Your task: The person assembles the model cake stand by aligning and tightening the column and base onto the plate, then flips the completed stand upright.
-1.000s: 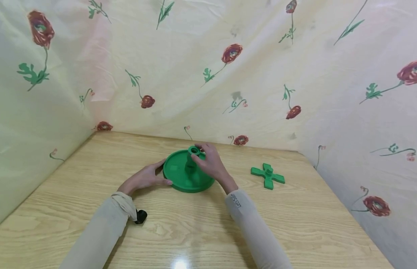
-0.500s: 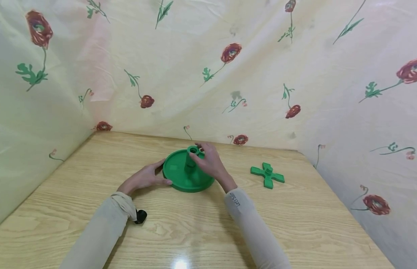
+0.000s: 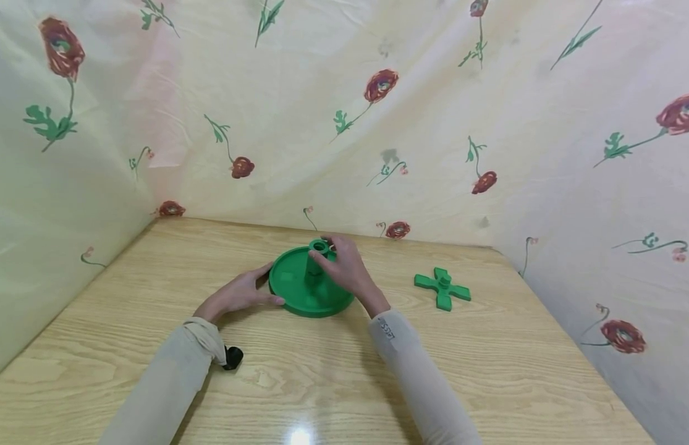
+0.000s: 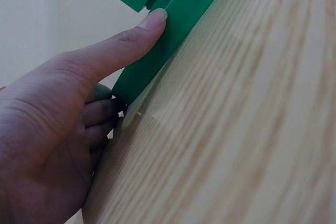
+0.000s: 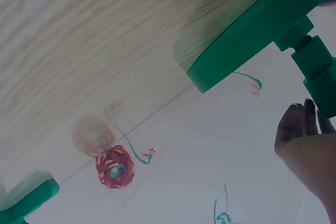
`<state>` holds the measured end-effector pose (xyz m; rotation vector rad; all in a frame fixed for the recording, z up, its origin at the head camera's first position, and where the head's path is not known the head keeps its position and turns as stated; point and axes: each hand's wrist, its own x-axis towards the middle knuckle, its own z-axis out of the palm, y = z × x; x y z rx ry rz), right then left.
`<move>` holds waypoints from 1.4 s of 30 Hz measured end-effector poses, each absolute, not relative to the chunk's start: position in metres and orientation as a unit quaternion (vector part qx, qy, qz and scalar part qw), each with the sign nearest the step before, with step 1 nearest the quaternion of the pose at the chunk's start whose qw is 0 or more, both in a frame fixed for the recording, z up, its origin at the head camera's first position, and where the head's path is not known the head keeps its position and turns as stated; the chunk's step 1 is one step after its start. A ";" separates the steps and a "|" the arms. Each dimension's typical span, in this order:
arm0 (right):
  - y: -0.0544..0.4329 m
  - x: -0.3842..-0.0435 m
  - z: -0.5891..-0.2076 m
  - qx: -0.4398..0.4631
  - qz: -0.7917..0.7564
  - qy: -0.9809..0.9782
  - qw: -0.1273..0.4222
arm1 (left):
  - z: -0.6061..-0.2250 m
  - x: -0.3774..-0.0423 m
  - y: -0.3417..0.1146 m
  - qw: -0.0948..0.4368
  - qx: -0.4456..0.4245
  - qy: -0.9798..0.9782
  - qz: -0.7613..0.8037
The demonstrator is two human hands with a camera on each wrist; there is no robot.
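Observation:
A round green tray (image 3: 288,284) with a raised rim lies on the wooden table. My left hand (image 3: 241,293) grips its left edge, the thumb (image 4: 155,19) on the rim at the front and the fingers around the far side. Over the tray's middle stands a hollow green post (image 3: 313,267), its round top hole facing up. In the right wrist view a narrow neck joins the post (image 5: 321,87) to a stub on the tray. My right hand (image 3: 346,267) holds the upper part of the post between thumb and fingers; part of the grip is hidden.
To the right on the table (image 3: 522,346) lies a green cross-shaped piece (image 3: 443,288) with a raised centre knob. A small black object (image 3: 233,358) sits beside my left cuff. A flowered cloth (image 3: 322,123) stands around the back and sides.
The post's top has shifted very slightly left, and a dark mark now shows on its lower side. Both hands keep their hold; the tray has barely moved.

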<state>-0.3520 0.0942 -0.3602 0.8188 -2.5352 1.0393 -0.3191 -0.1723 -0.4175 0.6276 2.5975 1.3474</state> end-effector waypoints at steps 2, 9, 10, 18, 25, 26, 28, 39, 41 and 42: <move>0.095 -0.352 -0.360 0.295 0.361 -0.873 0.142 | -0.417 -0.319 -0.172 0.075 0.208 0.866 0.449; 0.096 -0.353 -0.362 0.294 0.365 -0.872 0.140 | -0.417 -0.319 -0.172 0.076 0.206 0.865 0.452; 0.096 -0.353 -0.362 0.290 0.366 -0.873 0.139 | -0.417 -0.319 -0.172 0.075 0.206 0.865 0.451; 0.097 -0.354 -0.364 0.291 0.361 -0.875 0.138 | -0.416 -0.318 -0.172 0.074 0.205 0.867 0.448; 0.097 -0.353 -0.363 0.315 0.369 -0.862 0.145 | -0.416 -0.318 -0.172 0.075 0.202 0.870 0.443; 0.097 -0.353 -0.363 0.312 0.370 -0.863 0.144 | -0.416 -0.318 -0.172 0.075 0.202 0.870 0.443; 0.097 -0.352 -0.362 0.304 0.372 -0.866 0.137 | -0.416 -0.318 -0.173 0.075 0.203 0.869 0.444; 0.098 -0.354 -0.362 0.304 0.365 -0.871 0.122 | -0.418 -0.319 -0.173 0.073 0.201 0.869 0.446; 0.098 -0.354 -0.361 0.310 0.368 -0.869 0.120 | -0.418 -0.319 -0.173 0.073 0.202 0.869 0.446; 0.098 -0.354 -0.361 0.311 0.369 -0.868 0.120 | -0.418 -0.319 -0.173 0.073 0.202 0.869 0.446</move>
